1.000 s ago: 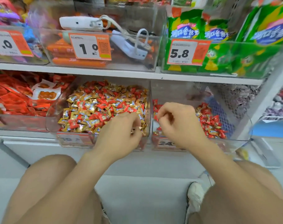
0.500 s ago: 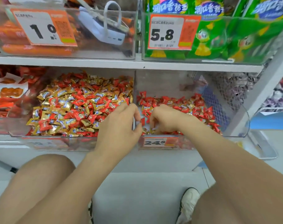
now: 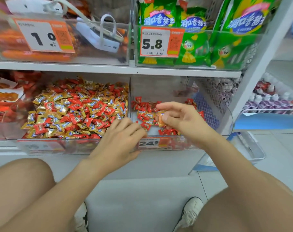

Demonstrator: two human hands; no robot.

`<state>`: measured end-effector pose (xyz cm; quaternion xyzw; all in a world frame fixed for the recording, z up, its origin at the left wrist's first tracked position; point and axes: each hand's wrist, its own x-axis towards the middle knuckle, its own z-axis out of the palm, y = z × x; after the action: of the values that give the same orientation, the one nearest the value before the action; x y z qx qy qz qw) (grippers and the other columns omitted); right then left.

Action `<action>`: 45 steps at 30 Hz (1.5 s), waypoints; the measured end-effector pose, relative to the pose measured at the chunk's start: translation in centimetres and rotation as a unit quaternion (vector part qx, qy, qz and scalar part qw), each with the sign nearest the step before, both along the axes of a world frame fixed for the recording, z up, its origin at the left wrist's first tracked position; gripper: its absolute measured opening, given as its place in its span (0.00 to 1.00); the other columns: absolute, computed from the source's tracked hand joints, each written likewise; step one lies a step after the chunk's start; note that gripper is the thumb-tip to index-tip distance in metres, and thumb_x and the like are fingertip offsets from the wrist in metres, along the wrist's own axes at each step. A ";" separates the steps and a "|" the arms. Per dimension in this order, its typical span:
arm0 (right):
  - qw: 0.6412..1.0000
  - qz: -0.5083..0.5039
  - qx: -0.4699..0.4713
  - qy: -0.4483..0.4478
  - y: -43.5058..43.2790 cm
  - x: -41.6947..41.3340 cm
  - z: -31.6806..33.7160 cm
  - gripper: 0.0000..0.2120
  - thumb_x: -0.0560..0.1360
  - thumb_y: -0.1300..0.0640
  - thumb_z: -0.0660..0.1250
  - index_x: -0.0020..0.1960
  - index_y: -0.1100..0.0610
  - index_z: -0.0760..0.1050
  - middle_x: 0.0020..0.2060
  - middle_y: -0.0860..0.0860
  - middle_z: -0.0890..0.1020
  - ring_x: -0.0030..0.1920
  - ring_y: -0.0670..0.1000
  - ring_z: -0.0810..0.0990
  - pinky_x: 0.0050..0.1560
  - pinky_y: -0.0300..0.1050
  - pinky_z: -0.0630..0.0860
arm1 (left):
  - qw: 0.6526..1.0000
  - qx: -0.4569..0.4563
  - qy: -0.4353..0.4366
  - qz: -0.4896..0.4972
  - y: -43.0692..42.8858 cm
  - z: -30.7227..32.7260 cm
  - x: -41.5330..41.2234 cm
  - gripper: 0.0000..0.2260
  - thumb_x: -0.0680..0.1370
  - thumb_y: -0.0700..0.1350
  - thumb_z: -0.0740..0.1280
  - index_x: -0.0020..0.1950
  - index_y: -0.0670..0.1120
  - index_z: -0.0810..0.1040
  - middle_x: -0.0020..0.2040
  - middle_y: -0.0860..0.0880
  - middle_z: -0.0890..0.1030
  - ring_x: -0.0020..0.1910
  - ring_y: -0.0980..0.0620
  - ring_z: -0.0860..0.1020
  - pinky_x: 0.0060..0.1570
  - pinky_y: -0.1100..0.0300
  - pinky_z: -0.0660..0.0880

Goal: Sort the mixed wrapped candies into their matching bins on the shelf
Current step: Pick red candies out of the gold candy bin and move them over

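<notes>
Head view: right hand (image 3: 184,122) pinches a gold-wrapped candy (image 3: 161,118).

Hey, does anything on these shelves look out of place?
Yes. A white gadget with cables lies in the upper left bin among orange snack sticks, which looks misplaced. Below, the left candy bin is a jumble of red and gold wrappers, and a few gold candies sit among the red ones in the right bin.

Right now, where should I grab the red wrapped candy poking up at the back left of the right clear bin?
Probably pinch the red wrapped candy by its flat top edge, coming from above and the front: it stands up, top free, at the back of the right clear plastic bin.
</notes>
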<state>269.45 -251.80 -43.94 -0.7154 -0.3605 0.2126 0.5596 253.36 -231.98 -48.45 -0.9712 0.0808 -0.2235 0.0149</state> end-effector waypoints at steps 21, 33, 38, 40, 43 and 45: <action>0.966 -0.183 -0.149 -0.110 -3.8 -4.9 -4.8 0.09 0.74 0.59 0.80 0.47 0.54 0.80 0.32 0.49 0.86 0.34 0.47 0.86 0.46 0.52 0.85 | 0.974 0.124 -0.164 0.095 -2.0 -3.7 1.5 0.13 0.68 0.33 0.67 0.47 0.46 0.70 0.43 0.49 0.75 0.47 0.41 0.76 0.55 0.44 0.65; 0.966 -0.246 -0.064 0.047 -3.4 -6.2 -6.1 0.07 0.75 0.62 0.79 0.49 0.60 0.81 0.36 0.56 0.88 0.39 0.54 0.89 0.47 0.60 0.86 | 0.978 0.095 -0.177 0.053 -1.1 -4.3 0.0 0.18 0.73 0.53 0.70 0.57 0.44 0.83 0.49 0.50 0.83 0.48 0.43 0.79 0.58 0.42 0.67; 0.962 -0.251 -0.059 0.088 -3.3 -6.4 -5.7 0.08 0.75 0.63 0.79 0.50 0.63 0.81 0.37 0.57 0.88 0.40 0.55 0.89 0.49 0.60 0.86 | 0.981 0.083 -0.168 0.051 -1.1 -4.2 -0.1 0.18 0.74 0.54 0.70 0.59 0.45 0.83 0.49 0.50 0.83 0.48 0.43 0.79 0.58 0.42 0.67; 0.965 -0.244 -0.058 0.074 -3.1 -6.6 -5.2 0.08 0.75 0.63 0.79 0.51 0.61 0.81 0.36 0.56 0.88 0.40 0.56 0.89 0.50 0.59 0.86 | 0.980 0.084 -0.174 0.050 -1.1 -4.3 0.0 0.16 0.75 0.52 0.70 0.59 0.45 0.83 0.49 0.49 0.82 0.48 0.44 0.78 0.58 0.43 0.67; 0.971 -0.239 -0.018 -0.011 -3.1 -6.4 -4.2 0.10 0.76 0.61 0.78 0.57 0.57 0.82 0.36 0.52 0.88 0.40 0.52 0.88 0.49 0.47 0.86 | 0.975 0.098 -0.187 0.070 -1.5 -4.3 0.3 0.07 0.77 0.41 0.67 0.54 0.46 0.82 0.46 0.48 0.79 0.45 0.43 0.76 0.56 0.44 0.67; 0.952 -0.274 -0.003 -0.136 -3.0 -5.3 -3.5 0.09 0.77 0.59 0.76 0.57 0.54 0.84 0.37 0.47 0.86 0.40 0.45 0.86 0.46 0.37 0.82 | 0.978 0.092 -0.170 0.082 -1.7 -3.9 0.5 0.08 0.76 0.36 0.67 0.52 0.46 0.81 0.46 0.47 0.78 0.45 0.42 0.75 0.56 0.44 0.68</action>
<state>264.18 -254.76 -47.47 -0.8102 -0.2226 -0.0476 0.5401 253.87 -233.73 -52.38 -0.9168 0.0170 -0.3749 0.1363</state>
